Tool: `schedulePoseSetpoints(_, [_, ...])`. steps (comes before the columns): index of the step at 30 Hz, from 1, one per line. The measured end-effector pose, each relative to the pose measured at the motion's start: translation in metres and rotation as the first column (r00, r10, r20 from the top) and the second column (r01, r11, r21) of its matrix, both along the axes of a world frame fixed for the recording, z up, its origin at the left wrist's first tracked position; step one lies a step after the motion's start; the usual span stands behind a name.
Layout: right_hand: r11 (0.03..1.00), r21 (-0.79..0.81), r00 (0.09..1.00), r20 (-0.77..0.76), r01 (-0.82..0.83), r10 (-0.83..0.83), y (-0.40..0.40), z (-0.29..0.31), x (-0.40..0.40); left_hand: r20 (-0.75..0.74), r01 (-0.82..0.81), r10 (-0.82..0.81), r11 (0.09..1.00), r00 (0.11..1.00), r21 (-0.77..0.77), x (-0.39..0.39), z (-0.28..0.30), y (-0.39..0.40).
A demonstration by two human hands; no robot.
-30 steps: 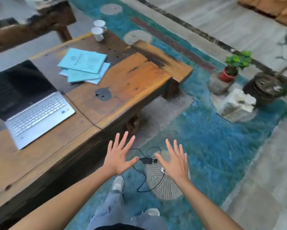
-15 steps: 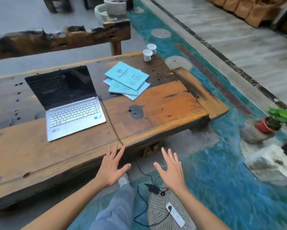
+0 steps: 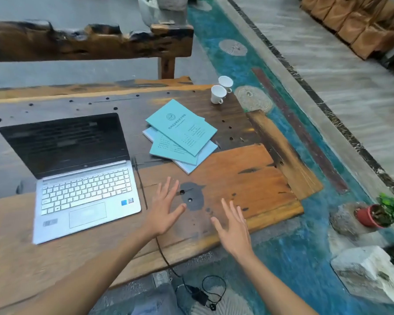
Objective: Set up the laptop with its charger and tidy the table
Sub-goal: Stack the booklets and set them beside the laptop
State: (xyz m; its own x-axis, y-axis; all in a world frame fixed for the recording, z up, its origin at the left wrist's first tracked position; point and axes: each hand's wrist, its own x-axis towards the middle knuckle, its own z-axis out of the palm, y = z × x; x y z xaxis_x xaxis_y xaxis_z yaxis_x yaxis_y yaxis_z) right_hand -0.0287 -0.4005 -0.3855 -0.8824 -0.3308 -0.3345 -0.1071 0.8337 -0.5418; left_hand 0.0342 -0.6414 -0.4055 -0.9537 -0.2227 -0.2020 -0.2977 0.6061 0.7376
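Neither grip has hold of anything; the left hand (image 3: pixel 161 211) hangs over the tabletop (image 3: pixel 248 178) with its fingers straight and spread, just right of the laptop (image 3: pixel 77 176), and the right hand (image 3: pixel 233 229) is likewise flat and spread, palm turned inward, over the near edge of the wood; whether either touches the surface I cannot tell.

The laptop stands open on the left part of the tabletop, screen dark, silver keyboard toward the person; beyond the hands a loose stack of teal booklets (image 3: pixel 182 133) lies fanned, the top one askew on the rest; two white cups (image 3: pixel 221 90) stand close together at the far right corner; a dark grey patch (image 3: pixel 192 197) with small holes marks the orange plank between the hands and the booklets.

The charger (image 3: pixel 199 295) lies on the floor below the near edge, its black brick and looped cable resting on a round pale disc set in the blue floor; a thin cord runs from it up toward the table's edge; a grey trouser leg (image 3: pixel 155 301) shows just left of it.

At the right, a potted plant (image 3: pixel 378 213) in a red pot sits on a stone; a pale rock (image 3: pixel 369 272) lies nearer; a rough wooden bench (image 3: pixel 89 42) stands beyond the tabletop.
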Motion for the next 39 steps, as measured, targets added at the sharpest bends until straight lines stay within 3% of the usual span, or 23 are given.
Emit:
schedulePoseSetpoints(15, [0.990,-0.100,0.995,-0.047,-0.094,0.090,-0.095,0.012,-0.122,0.046,-0.154,0.153,0.988,0.987,0.019,-0.080,0.008,-0.092])
schedulePoseSetpoints(23, [0.970,-0.064,0.972,-0.018,-0.234,0.234,-0.145,-0.011,-0.229,0.073,-0.362,0.355,0.922,0.932,0.138,-0.160,0.019,-0.125])
schedulePoseSetpoints(25, [0.966,-0.060,0.968,0.001,-0.251,0.252,-0.156,-0.020,-0.263,0.126,-0.478,0.461,0.840,0.878,0.257,-0.182,0.018,-0.126])
schedulePoseSetpoints(28, [0.966,-0.016,0.965,0.047,-0.257,0.258,-0.170,-0.035,-0.314,0.279,-0.662,0.608,0.607,0.743,0.440,-0.212,0.009,-0.124])
schedulePoseSetpoints(33, [0.972,0.031,0.968,0.108,-0.232,0.227,-0.194,-0.060,-0.388,0.443,-0.743,0.601,0.475,0.665,0.471,-0.254,-0.024,-0.130])
schedulePoseSetpoints(39, [0.977,0.059,0.959,0.213,-0.204,0.187,-0.217,-0.090,-0.444,0.537,-0.813,0.625,0.317,0.567,0.489,-0.299,-0.055,-0.149])
